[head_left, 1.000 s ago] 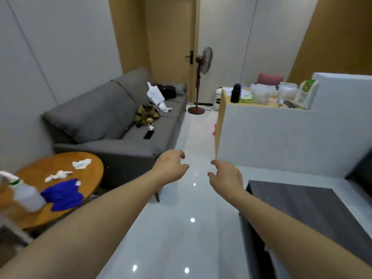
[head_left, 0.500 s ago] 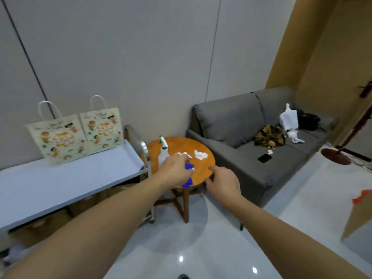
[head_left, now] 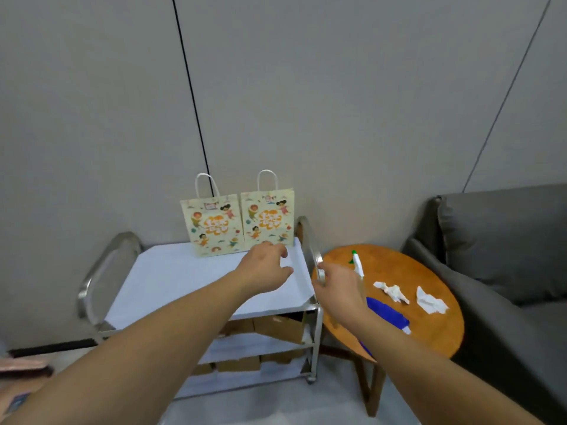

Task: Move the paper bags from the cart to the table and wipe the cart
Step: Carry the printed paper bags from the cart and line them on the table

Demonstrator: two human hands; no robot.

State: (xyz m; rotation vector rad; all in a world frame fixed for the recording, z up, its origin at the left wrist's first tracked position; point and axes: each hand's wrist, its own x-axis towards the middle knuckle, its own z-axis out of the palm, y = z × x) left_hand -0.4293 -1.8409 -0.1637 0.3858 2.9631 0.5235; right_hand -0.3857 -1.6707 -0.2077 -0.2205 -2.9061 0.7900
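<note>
Two paper bags (head_left: 236, 223) stand upright side by side at the back of the cart (head_left: 196, 280), against the wall. The left hand (head_left: 264, 268) hovers just before them, fingers loose and holding nothing; the right hand (head_left: 337, 289), equally empty, hangs near the round worktop (head_left: 429, 326). The bags look light and easily creased; their looped handles seem the safest hold.

Both bare forearms outstretched, left hand (head_left: 266, 269) and right hand (head_left: 337, 289) loosely curled, holding nothing.

The right hand (head_left: 336, 286) hides most of the spray bottle (head_left: 357, 265).
</note>
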